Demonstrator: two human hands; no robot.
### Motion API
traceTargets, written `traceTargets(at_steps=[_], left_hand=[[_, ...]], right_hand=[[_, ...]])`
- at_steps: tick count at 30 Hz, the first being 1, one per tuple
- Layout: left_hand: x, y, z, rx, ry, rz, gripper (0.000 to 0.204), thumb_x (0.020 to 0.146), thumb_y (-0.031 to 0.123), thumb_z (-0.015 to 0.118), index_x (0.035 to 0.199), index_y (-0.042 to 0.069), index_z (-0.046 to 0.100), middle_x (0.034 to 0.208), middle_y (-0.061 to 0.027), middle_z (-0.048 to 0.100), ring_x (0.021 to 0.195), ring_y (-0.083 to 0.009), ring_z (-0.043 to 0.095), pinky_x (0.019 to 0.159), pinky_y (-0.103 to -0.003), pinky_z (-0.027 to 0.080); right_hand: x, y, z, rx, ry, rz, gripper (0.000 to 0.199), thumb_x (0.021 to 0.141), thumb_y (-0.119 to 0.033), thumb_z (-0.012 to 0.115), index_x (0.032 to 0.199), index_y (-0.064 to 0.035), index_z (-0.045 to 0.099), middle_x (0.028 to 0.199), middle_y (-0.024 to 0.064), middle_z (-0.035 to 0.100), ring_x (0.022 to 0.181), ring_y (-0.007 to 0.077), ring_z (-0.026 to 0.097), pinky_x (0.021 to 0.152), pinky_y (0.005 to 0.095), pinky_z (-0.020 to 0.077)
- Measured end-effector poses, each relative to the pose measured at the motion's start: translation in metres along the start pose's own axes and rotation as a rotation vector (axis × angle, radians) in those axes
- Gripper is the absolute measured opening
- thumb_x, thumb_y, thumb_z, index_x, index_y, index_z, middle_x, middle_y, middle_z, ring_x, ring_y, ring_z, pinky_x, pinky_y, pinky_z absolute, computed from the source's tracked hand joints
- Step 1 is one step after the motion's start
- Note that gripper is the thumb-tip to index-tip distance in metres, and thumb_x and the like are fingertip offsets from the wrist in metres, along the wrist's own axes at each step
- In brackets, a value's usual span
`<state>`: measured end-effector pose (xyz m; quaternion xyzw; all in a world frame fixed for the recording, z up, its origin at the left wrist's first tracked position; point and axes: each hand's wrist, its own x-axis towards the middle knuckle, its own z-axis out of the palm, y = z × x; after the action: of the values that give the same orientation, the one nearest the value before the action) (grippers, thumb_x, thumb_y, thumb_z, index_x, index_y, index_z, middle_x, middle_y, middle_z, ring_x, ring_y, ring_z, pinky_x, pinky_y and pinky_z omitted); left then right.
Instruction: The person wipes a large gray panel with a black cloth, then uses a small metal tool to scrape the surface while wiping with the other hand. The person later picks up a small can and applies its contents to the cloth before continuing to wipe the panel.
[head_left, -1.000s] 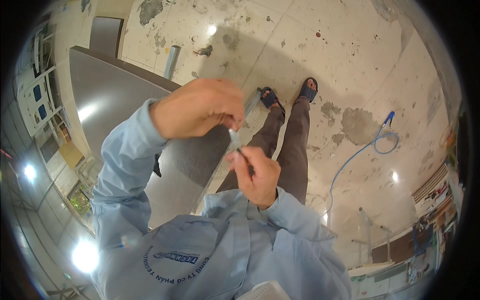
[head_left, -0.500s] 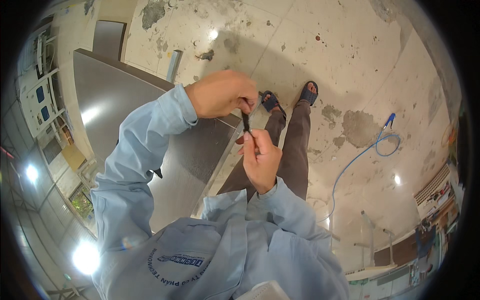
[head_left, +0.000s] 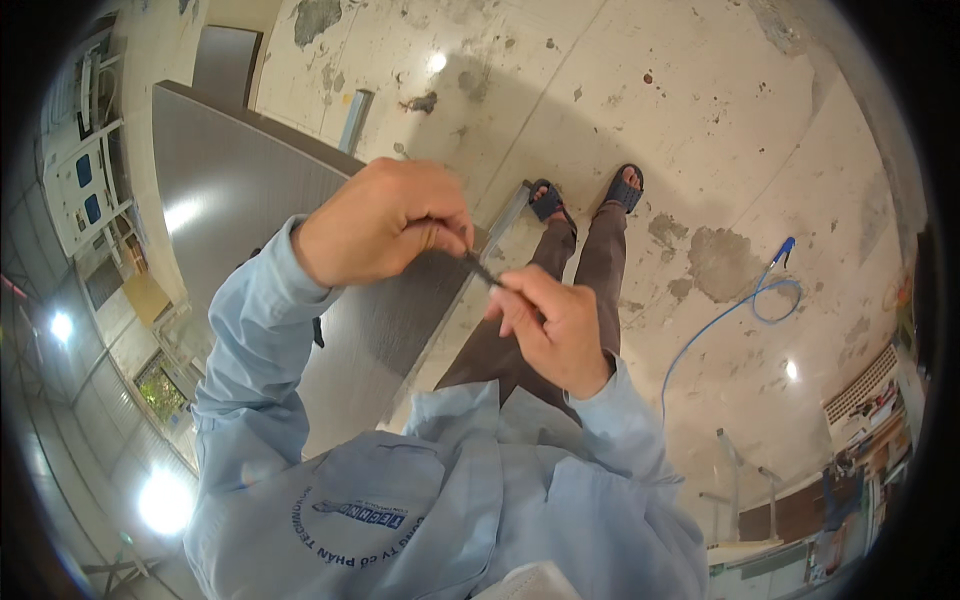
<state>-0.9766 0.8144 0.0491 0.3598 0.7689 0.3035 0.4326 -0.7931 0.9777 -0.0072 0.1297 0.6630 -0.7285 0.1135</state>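
Observation:
My left hand [head_left: 385,222] and my right hand [head_left: 552,325] are raised in front of my chest, both pinching one small dark slender object [head_left: 482,270] between thumb and fingers. The left hand grips its upper end, the right hand its lower end. What the object is stays unclear; most of it is hidden by my fingers. Light blue sleeves cover both forearms.
A large grey panel [head_left: 250,200] stands at the left, next to my legs. My sandalled feet [head_left: 585,195] rest on a stained concrete floor. A blue cable [head_left: 735,310] loops on the floor at the right. Shelving and clutter line the lower right edge.
Both hands have shifted slightly lower and nearer my chest, and their fingertips have drawn closer together on the small dark object. The view has tilted a little.

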Motion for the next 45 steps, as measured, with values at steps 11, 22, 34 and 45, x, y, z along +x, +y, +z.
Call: traceTargets(at_steps=[11,22,34,45], left_hand=[[-0.052,0.016,0.017,0.385,0.338,-0.031,0.039,0.086,0.036,0.075,0.111,0.006,0.071,0.116,-0.0116,0.069,0.119,-0.0359,0.060,0.104,-0.051,0.041],[-0.077,-0.024,0.051,0.542,0.685,-0.449,0.076,0.094,0.042,0.063,0.154,0.001,0.040,0.164,-0.0209,0.034,0.154,-0.0407,0.027,0.126,-0.056,0.018],[-0.081,-0.028,0.087,0.515,0.633,-0.339,0.093,0.087,0.052,0.064,0.160,0.004,0.032,0.168,-0.0196,0.026,0.156,-0.0365,0.023,0.126,-0.060,0.013],[-0.093,-0.010,0.161,0.446,0.538,-0.122,0.088,0.085,0.041,0.072,0.159,0.008,0.037,0.167,-0.0089,0.033,0.156,-0.0285,0.026,0.128,-0.052,0.014]], right_hand=[[-0.007,0.001,-0.034,0.349,-0.071,0.234,0.012,0.103,-0.007,0.059,0.105,0.0028,0.065,0.084,0.0091,0.074,0.070,0.0145,0.070,0.062,0.0267,0.0545],[0.007,0.026,-0.079,0.219,0.202,0.209,0.017,0.104,-0.015,0.062,0.107,0.0020,0.066,0.092,0.0101,0.073,0.077,0.0140,0.067,0.067,0.0259,0.0526],[0.041,0.003,-0.053,0.271,0.035,0.136,0.014,0.106,-0.012,0.057,0.115,-0.0022,0.057,0.091,0.0069,0.067,0.080,0.0133,0.063,0.071,0.0277,0.0525],[0.016,0.010,-0.027,0.032,0.149,0.159,0.015,0.105,-0.013,0.060,0.113,-0.0003,0.062,0.085,0.0042,0.063,0.074,0.0092,0.057,0.068,0.0258,0.0486]])
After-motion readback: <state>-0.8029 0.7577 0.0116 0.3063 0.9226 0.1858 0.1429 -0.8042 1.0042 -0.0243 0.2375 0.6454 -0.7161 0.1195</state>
